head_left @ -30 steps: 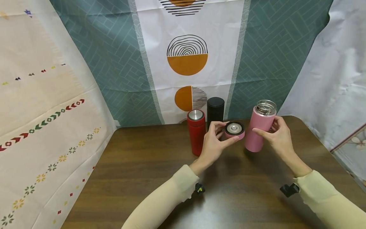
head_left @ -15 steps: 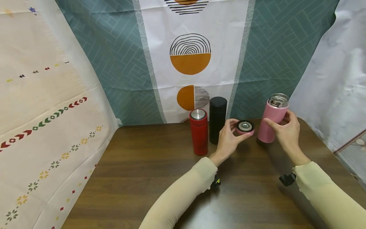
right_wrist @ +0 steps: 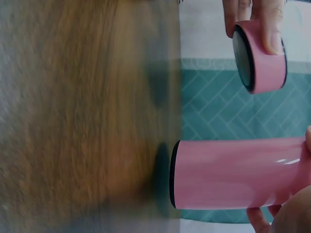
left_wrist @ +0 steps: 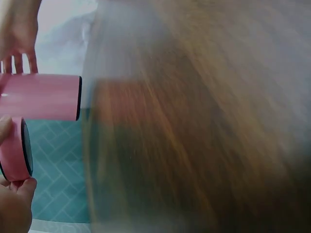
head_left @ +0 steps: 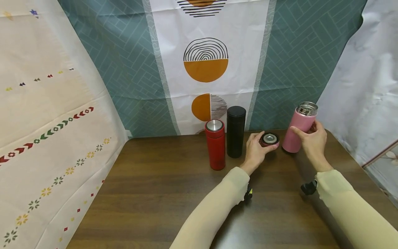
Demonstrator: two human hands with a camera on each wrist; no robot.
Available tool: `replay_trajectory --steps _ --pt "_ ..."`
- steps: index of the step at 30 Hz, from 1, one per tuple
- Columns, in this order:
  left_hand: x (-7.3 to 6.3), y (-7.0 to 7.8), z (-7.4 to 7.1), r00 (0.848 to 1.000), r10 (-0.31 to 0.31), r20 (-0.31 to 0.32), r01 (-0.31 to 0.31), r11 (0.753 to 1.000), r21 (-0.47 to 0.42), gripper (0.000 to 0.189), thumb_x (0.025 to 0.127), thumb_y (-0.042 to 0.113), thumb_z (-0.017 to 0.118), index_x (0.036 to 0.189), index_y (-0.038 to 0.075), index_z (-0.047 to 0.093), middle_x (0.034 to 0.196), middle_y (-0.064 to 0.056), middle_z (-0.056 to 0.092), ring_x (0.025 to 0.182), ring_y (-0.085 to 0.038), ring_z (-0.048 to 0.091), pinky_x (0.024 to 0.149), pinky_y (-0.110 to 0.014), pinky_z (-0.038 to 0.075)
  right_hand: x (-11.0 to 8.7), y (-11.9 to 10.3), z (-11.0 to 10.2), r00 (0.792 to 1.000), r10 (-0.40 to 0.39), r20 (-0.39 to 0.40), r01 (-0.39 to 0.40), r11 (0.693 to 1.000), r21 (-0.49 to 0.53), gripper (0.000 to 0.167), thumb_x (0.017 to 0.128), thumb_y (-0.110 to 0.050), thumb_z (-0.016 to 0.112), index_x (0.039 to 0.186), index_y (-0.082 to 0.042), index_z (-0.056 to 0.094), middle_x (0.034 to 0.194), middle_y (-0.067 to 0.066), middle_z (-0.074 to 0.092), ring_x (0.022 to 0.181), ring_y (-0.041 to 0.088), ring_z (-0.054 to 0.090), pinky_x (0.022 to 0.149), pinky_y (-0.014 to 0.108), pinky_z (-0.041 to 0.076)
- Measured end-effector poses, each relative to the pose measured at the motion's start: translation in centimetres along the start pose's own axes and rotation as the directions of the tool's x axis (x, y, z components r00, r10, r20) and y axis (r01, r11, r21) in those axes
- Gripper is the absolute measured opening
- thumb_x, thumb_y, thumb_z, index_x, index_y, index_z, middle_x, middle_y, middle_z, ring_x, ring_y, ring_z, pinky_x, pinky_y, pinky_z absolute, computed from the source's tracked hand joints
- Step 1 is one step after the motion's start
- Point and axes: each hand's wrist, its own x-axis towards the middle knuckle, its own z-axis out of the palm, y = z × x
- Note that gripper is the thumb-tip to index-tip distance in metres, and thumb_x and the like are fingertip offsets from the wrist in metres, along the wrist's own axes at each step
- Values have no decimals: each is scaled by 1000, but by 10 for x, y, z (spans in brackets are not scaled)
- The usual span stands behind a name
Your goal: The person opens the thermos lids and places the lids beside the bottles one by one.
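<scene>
My left hand (head_left: pixel 256 149) pinches a round pink bottle lid (head_left: pixel 269 139) between thumb and fingers. A silver ringed face with a black rim points up on it. My right hand (head_left: pixel 312 140) grips a pink thermos bottle (head_left: pixel 299 131) around its side. The bottle leans slightly right, its silver mouth (head_left: pixel 308 108) uncovered. Lid and bottle are held side by side, a gap between them. In the left wrist view the bottle (left_wrist: pixel 43 97) shows its black-edged base. From the right wrist, the lid (right_wrist: pixel 268 68) and the bottle appear close over the table.
A red thermos (head_left: pixel 215 145) with a silver-topped cap stands upright left of my left hand. Just behind it stands a black thermos (head_left: pixel 236 131). The brown wooden table (head_left: pixel 149 193) meets a patterned teal and white cloth (head_left: pixel 136 86) at its far edge.
My left hand has carried the lid to the right. The right hand has moved the bottle right and slightly back. The red and black thermoses stay standing.
</scene>
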Motion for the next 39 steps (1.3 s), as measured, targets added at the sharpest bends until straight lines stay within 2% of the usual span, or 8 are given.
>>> replay_trajectory --steps 5,12,19,23,28,34,39 --pt "4 -1 14 998 -48 -31 49 999 7 71 74 26 97 137 12 68 122 1 60 119 -12 58 102 -19 46 12 6 0 1000 9 2 -9 1000 -2 75 84 -30 89 146 -4 55 128 8 63 106 5 57 90 18 46" --pt "6 -1 31 992 -120 -32 121 991 54 69 73 28 98 135 18 69 116 7 55 116 -10 58 98 -18 48 20 11 -3 999 40 32 -39 999 -18 75 87 -29 86 149 -5 51 133 9 62 109 6 57 92 18 47" --pt "7 3 44 991 -133 -15 134 984 122 69 72 30 98 135 20 69 118 5 53 112 -13 60 96 -20 50 24 15 -6 998 45 39 -44 999 -19 75 87 -28 86 149 -4 51 127 7 62 102 5 56 84 15 44" --pt "8 3 50 990 -138 -11 137 974 181 68 73 31 97 134 21 70 119 5 54 111 -12 60 96 -20 49 24 17 -6 998 38 57 -36 999 -31 74 89 -28 84 150 -4 50 130 8 61 104 6 56 85 15 45" --pt "9 2 57 992 -122 -12 121 951 285 68 73 36 97 134 22 70 116 6 57 108 -8 53 96 -16 45 24 17 -6 997 17 80 -13 999 -50 76 90 -29 83 152 -3 47 133 11 59 106 5 55 88 16 43" --pt "9 3 63 987 -159 -40 164 956 244 66 72 31 98 131 19 72 115 5 54 111 -9 54 98 -17 45 21 18 -7 993 -15 115 22 998 -61 77 90 -32 82 151 -1 46 127 7 58 103 4 52 86 17 41" --pt "11 3 68 980 -194 -41 198 950 240 65 73 30 98 131 18 70 114 3 53 110 -10 54 98 -18 45 20 22 -10 988 -42 147 51 997 -57 78 91 -26 82 153 0 42 131 11 56 106 5 52 87 15 42"
